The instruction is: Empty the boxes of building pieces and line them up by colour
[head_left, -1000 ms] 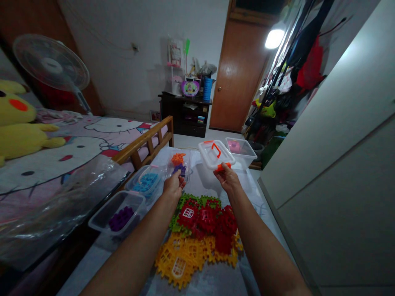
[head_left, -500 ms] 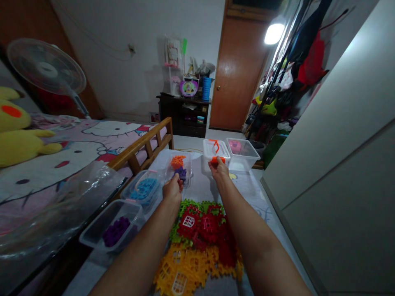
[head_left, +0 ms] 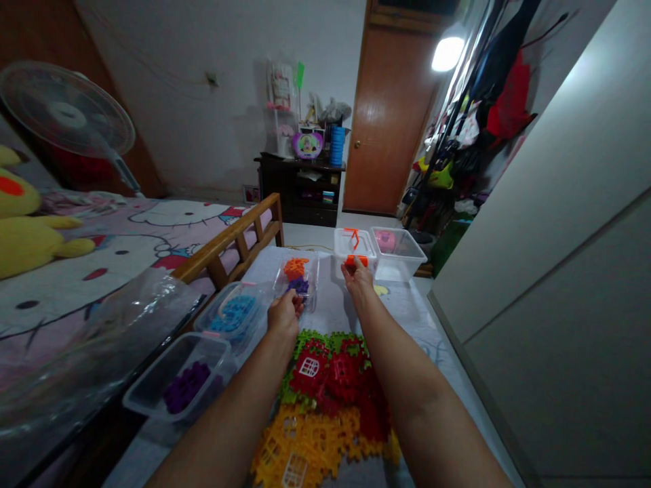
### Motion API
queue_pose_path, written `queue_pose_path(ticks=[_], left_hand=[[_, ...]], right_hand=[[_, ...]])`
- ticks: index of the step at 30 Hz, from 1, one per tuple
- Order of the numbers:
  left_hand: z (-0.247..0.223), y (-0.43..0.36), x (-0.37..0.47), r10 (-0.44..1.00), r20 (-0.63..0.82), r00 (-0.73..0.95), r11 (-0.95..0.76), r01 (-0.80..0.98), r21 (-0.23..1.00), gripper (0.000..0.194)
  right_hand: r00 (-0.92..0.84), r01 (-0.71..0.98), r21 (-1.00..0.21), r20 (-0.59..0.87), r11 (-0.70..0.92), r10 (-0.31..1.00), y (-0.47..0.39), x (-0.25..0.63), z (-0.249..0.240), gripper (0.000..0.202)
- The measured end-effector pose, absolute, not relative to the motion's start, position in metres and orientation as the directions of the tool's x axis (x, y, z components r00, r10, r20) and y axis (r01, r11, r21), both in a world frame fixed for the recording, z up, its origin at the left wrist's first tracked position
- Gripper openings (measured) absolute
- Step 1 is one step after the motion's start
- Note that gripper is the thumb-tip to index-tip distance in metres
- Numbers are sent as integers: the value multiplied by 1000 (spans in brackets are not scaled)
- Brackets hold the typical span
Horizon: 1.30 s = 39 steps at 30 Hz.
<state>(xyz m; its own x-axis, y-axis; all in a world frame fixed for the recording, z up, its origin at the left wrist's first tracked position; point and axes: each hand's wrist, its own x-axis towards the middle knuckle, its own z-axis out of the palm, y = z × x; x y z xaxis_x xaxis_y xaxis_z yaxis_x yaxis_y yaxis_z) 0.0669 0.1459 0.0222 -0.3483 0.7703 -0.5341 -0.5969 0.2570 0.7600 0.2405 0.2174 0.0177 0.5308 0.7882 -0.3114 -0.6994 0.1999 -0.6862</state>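
Head view: the two hands are apart above a pale cloth-covered surface [head_left: 328, 308]. The right hand [head_left: 359, 276] has its fingers at the orange plastic latch [head_left: 361, 259] on the near side of a white translucent lidded box [head_left: 350, 250]; I cannot tell how firmly they grip. This box stands at the far end, just beside a clear lidless plastic box [head_left: 405, 263] with a pink object [head_left: 385, 241] inside. The left hand [head_left: 283, 312], fingers curled, is at the near part of a shallow clear container [head_left: 312, 272] of orange notched pieces [head_left: 295, 269] and violet notched pieces [head_left: 298, 285]; whether it pinches anything is unclear. Green, red and yellow notched plastic pieces [head_left: 315, 434] lie between the forearms.
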Motion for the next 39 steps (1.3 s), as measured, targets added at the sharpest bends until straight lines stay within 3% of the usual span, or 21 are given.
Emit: queue_pose_path(ticks=[10, 17, 21, 26, 33, 39], left_hand=[[28, 140, 68, 794, -523, -311, 281, -576, 768, 14], [26, 135, 69, 822, -478, -309, 258, -547, 796, 11], [25, 124, 61, 855, -410, -318, 216, -500, 839, 11], [26, 109, 47, 898, -290, -330, 148, -394, 907, 16], [29, 99, 45, 950, -81, -302, 34, -159, 987, 17], [29, 96, 46, 963, 43, -265, -38, 25, 999, 8]], right_hand=[[526, -689, -706, -335, 161, 782, 221, 244, 22, 19], [432, -625, -779, -405, -57, 806, 205, 238, 19, 19], [356, -513, -840, -394, -175, 847, 186, 226, 18, 15], [318, -324, -926, -298, -192, 900, 157, 224, 30, 17], [388, -40, -984, -174, -172, 905, 112, 251, 38, 26], [435, 118, -974, -123, -192, 892, 80, 265, 23, 21]])
